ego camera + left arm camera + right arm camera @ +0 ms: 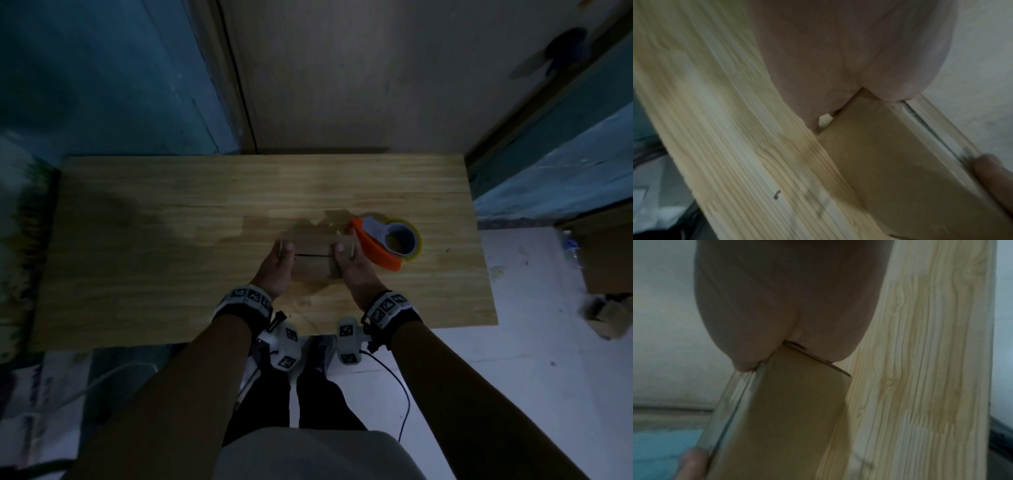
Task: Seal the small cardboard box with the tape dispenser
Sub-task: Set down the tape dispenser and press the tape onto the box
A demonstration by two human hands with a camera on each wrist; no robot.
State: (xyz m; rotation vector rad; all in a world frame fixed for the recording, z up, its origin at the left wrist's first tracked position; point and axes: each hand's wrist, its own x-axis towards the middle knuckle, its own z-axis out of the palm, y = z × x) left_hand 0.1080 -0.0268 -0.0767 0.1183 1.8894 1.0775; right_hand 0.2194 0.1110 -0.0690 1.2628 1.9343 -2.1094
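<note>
A small brown cardboard box (312,263) lies on the wooden table (171,240), its top flaps folded down with a dark seam between them. My left hand (277,263) grips the box's left end, thumb on top. My right hand (352,267) grips the right end the same way. An orange tape dispenser (380,246) with a roll of clear tape lies just right of my right hand, untouched. The left wrist view shows my palm (828,56) against the box (890,162). The right wrist view shows my right hand (787,296) on the box (787,418). My fingers are hidden behind the box ends.
The table stands against a pale wall and door frame at the back. Cardboard boxes (606,267) stand on the floor to the right. Bare tabletop extends left of the box and behind it. The table's front edge is close to my wrists.
</note>
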